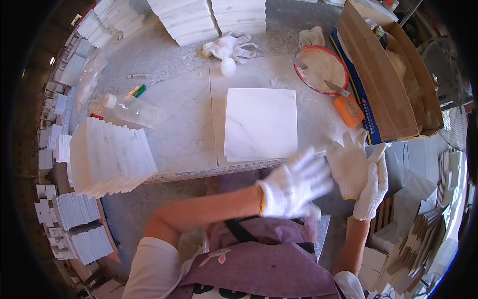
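My left hand (297,187), in a white knit glove, is slightly blurred in front of the table edge. Its fingers are spread and nothing shows in it. To its right, my right hand (376,185) wears a white glove too and grips a loose white glove (346,162) with a yellow-edged cuff. Just beyond my left hand, a square white marble-look tile (260,122) lies at the table's front, with another edge showing beneath it. Farther back lie more white gloves (231,47) beside a white egg-shaped object (228,66).
A red-rimmed bowl (321,70) of pale paste holds scraper blades, near an orange block (349,110) and a long cardboard box (383,74). At left stand a row of tiles (112,154) and a clear bottle (132,110). Tile stacks (186,20) rise at the back.
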`<state>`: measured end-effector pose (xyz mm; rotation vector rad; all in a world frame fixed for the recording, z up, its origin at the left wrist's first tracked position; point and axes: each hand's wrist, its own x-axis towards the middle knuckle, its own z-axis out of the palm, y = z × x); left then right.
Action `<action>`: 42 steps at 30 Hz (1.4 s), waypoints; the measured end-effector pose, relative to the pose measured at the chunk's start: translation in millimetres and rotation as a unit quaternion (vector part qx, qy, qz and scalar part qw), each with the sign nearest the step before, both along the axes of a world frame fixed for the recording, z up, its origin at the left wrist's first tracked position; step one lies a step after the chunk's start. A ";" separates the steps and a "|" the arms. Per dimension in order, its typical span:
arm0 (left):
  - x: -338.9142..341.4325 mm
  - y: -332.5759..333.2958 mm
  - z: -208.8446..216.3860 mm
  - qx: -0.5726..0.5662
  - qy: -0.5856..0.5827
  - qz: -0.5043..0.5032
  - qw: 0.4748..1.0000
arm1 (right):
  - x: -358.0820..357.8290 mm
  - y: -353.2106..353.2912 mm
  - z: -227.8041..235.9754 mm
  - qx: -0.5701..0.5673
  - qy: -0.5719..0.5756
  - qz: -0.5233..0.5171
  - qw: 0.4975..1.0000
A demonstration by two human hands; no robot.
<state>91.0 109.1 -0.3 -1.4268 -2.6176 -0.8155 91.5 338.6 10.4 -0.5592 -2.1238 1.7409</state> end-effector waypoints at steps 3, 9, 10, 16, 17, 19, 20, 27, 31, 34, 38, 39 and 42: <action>32.9 17.5 0.6 -0.013 -0.373 -0.192 0.908 | 0.8 7.7 -5.5 -0.016 -0.018 -0.028 0.999; 47.8 -28.8 -3.2 0.079 -0.283 -0.043 0.955 | 8.1 2.7 -27.3 -0.035 -0.018 -0.021 0.999; 46.4 -37.4 5.5 0.089 -0.270 -0.017 0.959 | 8.5 -0.6 -27.5 -0.043 -0.017 -0.020 0.999; 44.7 -51.8 15.7 0.084 -0.208 0.018 0.974 | 0.7 -6.5 -32.7 -0.022 -0.027 -0.013 0.999; 44.9 -48.2 16.7 0.082 -0.205 0.015 0.975 | 1.0 -6.1 -32.3 -0.023 -0.023 -0.009 0.999; 46.8 -36.7 16.8 0.080 -0.198 0.011 0.977 | 1.4 -6.4 -31.3 -0.026 -0.015 0.003 1.000; 49.1 -32.1 13.0 0.091 -0.161 0.021 0.983 | 2.4 -6.1 -32.0 -0.025 -0.018 0.007 1.000; 50.6 -28.9 10.9 0.102 -0.122 0.046 0.986 | 4.2 -13.0 -33.7 -0.036 -0.021 0.027 0.999; 41.0 -43.7 19.6 0.123 -0.110 0.078 0.983 | 1.9 -19.7 -28.8 -0.054 -0.011 0.041 0.998; 35.8 -54.3 19.9 0.089 -0.029 0.121 0.988 | -1.9 -25.6 -25.4 -0.060 -0.018 0.048 0.997; 34.0 -66.0 20.5 0.074 0.057 0.150 0.984 | -1.1 -28.2 -31.3 -0.046 -0.009 0.046 0.998; 33.1 -72.6 20.2 0.075 0.059 0.166 0.981 | -0.3 -28.8 -31.2 -0.048 -0.016 0.047 0.998; 30.4 -93.6 24.1 0.070 0.083 0.237 0.965 | -0.3 -31.2 -29.1 -0.061 -0.024 0.056 0.996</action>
